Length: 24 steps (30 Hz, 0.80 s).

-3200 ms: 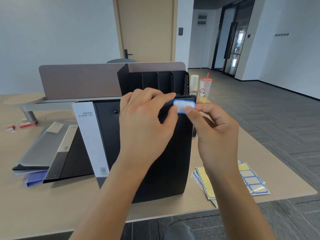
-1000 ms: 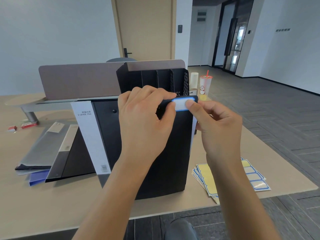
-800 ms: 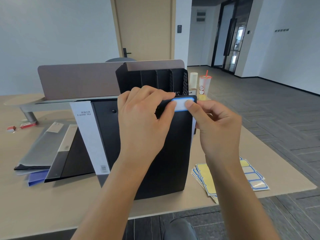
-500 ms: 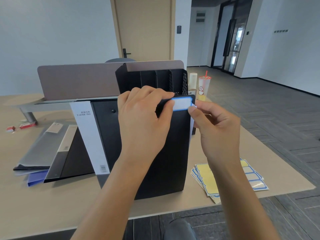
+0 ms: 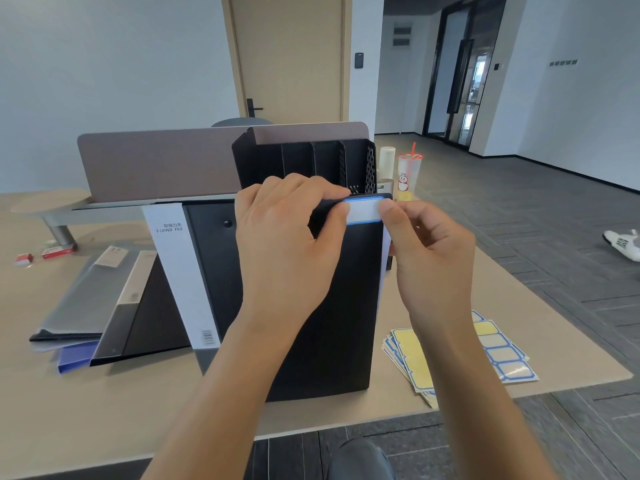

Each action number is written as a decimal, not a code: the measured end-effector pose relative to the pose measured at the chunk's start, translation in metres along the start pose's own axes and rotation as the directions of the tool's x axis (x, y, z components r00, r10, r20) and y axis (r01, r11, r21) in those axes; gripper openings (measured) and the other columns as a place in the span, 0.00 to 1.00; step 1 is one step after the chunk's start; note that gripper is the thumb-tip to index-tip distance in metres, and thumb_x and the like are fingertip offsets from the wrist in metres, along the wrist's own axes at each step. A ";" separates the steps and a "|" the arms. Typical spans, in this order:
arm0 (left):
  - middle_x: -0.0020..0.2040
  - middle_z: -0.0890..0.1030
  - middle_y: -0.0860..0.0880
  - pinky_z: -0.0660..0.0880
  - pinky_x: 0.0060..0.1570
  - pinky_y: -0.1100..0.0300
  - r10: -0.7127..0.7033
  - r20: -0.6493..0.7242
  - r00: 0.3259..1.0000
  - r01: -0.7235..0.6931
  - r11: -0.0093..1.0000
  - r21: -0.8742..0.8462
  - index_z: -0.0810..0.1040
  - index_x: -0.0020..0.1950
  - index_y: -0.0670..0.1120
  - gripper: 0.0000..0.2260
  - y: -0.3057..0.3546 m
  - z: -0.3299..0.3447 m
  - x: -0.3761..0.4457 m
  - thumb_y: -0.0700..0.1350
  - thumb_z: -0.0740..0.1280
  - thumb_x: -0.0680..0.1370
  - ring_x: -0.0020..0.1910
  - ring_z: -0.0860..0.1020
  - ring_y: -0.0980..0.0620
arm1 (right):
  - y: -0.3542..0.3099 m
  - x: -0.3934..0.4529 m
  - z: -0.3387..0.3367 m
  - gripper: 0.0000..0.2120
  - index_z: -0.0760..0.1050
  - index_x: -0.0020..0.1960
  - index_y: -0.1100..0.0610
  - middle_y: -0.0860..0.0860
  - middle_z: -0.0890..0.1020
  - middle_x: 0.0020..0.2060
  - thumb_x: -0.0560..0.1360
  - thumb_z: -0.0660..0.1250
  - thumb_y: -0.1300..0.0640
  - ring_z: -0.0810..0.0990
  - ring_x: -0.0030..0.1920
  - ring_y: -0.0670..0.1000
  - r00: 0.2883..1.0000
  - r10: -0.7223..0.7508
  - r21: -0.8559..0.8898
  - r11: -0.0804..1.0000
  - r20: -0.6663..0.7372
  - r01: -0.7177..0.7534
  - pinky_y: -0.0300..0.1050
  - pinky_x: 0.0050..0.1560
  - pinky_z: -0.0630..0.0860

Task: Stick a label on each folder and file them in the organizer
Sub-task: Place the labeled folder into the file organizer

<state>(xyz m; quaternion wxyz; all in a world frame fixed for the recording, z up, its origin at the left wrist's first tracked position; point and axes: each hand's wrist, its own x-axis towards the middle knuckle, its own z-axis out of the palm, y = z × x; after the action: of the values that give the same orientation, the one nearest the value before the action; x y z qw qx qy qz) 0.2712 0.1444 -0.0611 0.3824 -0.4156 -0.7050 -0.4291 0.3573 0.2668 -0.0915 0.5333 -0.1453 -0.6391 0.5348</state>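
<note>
Desk (image 5: 104, 403), left to right: loose files (image 5: 104, 306) lying flat; upright black folder (image 5: 332, 323), its top edge gripped by the left hand (image 5: 287, 244); blue-bordered label (image 5: 363, 211) on its upper corner between both thumbs; right hand (image 5: 429, 258), fingers curled, pressing it; label sheets (image 5: 498, 355); organizer (image 5: 304, 164) behind.

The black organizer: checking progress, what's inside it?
The black organizer shows dividers and no folders in its upper part; its lower part is hidden behind the black folder and left hand.
</note>
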 end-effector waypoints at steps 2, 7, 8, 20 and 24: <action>0.46 0.83 0.58 0.60 0.56 0.64 0.008 -0.003 1.000 -0.008 1.000 -0.003 0.84 0.53 0.54 0.05 0.000 -0.001 -0.001 0.48 0.69 0.79 0.47 0.76 0.56 | 0.000 0.002 0.002 0.09 0.86 0.45 0.53 0.49 0.85 0.35 0.81 0.71 0.50 0.80 0.37 0.49 1.000 -0.001 -0.005 1.000 -0.008 0.001 0.52 0.42 0.79; 0.47 0.83 0.57 0.61 0.57 0.63 0.025 -0.009 1.000 -0.026 1.000 -0.009 0.85 0.53 0.52 0.05 -0.001 -0.001 -0.002 0.47 0.69 0.79 0.47 0.77 0.55 | 0.000 -0.001 0.005 0.10 0.85 0.45 0.54 0.44 0.78 0.29 0.82 0.71 0.52 0.72 0.31 0.44 0.998 -0.047 -0.037 0.998 -0.048 0.045 0.42 0.36 0.70; 0.47 0.83 0.57 0.61 0.57 0.63 0.027 -0.008 1.000 -0.027 1.000 -0.011 0.85 0.53 0.52 0.05 -0.002 -0.001 -0.002 0.47 0.70 0.79 0.47 0.77 0.55 | 0.000 -0.002 0.006 0.09 0.85 0.45 0.54 0.43 0.78 0.29 0.82 0.71 0.52 0.72 0.31 0.43 0.996 -0.057 -0.041 0.998 -0.063 0.054 0.42 0.36 0.70; 0.49 0.84 0.57 0.61 0.59 0.61 0.025 0.006 1.000 -0.025 1.000 0.013 0.84 0.55 0.53 0.06 -0.003 0.001 0.000 0.48 0.68 0.80 0.50 0.78 0.55 | 0.003 -0.007 0.013 0.04 0.84 0.47 0.52 0.42 0.80 0.34 0.78 0.76 0.52 0.74 0.34 0.44 0.989 -0.093 -0.056 0.995 -0.111 0.087 0.35 0.39 0.71; 0.52 0.83 0.56 0.59 0.60 0.62 0.049 0.071 0.996 -0.052 0.998 0.036 0.83 0.57 0.54 0.10 -0.007 -0.003 0.000 0.52 0.71 0.76 0.52 0.77 0.55 | 0.004 -0.009 0.013 0.04 0.85 0.46 0.52 0.43 0.80 0.33 0.77 0.77 0.53 0.74 0.34 0.44 0.988 -0.096 -0.047 0.995 -0.122 0.091 0.33 0.39 0.70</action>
<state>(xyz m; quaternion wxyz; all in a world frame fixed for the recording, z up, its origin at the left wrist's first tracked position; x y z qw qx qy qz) 0.2656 0.1400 -0.0625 0.3760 -0.4406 -0.7153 -0.3909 0.3486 0.2549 -0.0973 0.5932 -0.1591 -0.6219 0.4858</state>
